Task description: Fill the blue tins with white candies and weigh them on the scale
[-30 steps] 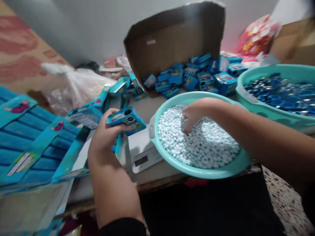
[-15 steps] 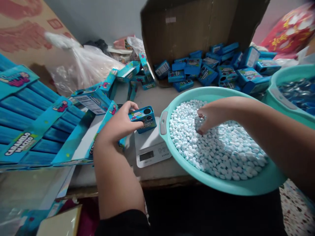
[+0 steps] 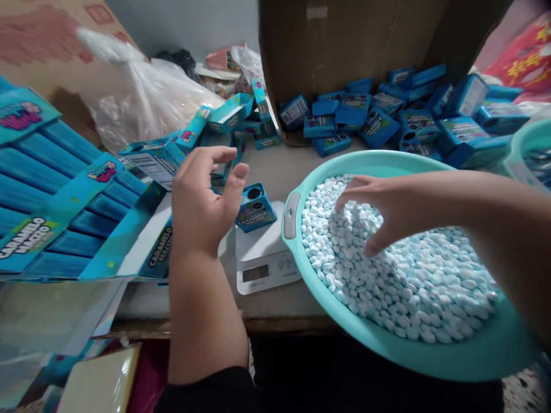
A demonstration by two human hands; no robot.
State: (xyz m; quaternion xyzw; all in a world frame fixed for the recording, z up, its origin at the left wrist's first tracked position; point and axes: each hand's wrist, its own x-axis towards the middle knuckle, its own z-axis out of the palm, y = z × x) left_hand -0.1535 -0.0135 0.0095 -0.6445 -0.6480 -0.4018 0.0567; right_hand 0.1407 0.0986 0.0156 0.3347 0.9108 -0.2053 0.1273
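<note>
Bluish-grey wall point(image 3: 185, 26) behind; pale, matte bench point(image 3: 282, 172) with worn front edge. Brown cardboard carton point(image 3: 365, 40) along the back, glossy blue boxes point(image 3: 379, 129) heaped at its mouth. Near the front edge, smooth white scale point(image 3: 267, 272); one small printed box point(image 3: 257, 212) upright on it. Left hand point(image 3: 202, 201) beside box, fingers released; contact unclear. Oval turquoise basin point(image 3: 413, 370) overhangs the front edge, full of smooth, pebble-like white pieces point(image 3: 434, 281). Right hand point(image 3: 370, 206): fingers parted, curved, tips among pieces.
</note>
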